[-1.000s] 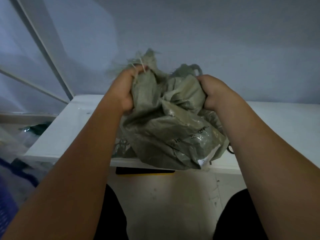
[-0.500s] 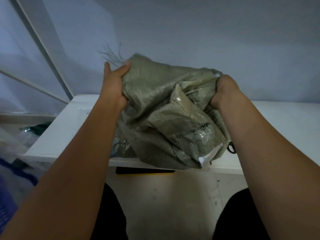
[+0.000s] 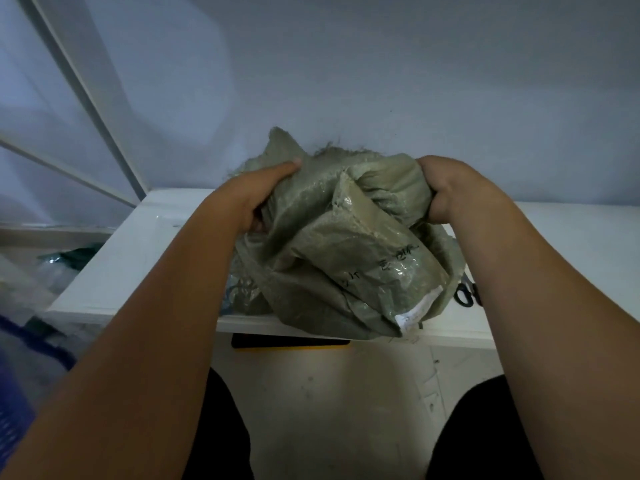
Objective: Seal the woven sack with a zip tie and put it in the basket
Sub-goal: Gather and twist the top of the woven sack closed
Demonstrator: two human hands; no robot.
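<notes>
Room, head view: plain pale wall behind the work; a white window frame slants at the left.
Woven sack: grey-green and crumpled, its bottom resting on the front edge of the white table and its top lifted between both hands.
Left hand: grips the upper left of the fabric, thumb laid across the top.
Right hand: fist closed round a bunched fold at the upper right.
Mouth: frayed, loose threads standing up between the hands; not gathered yet, and no zip tie is visible.
Handling: probably light and soft, but the glossy weave looks slick and springy, so folds may slide out of a loose grasp.
Where to hold: likely just below the frayed rim, gathered into one tight neck for the tie.
Label: white strip low on the sack's right.
Surface: smooth white tabletop; dark looped handles, perhaps scissors, lie beside the sack's right.
Below: pale scuffed floor; a black-and-yellow object sits under the table edge.
Far left: blue ribbed bin, possibly the basket, well apart from the sack.
</notes>
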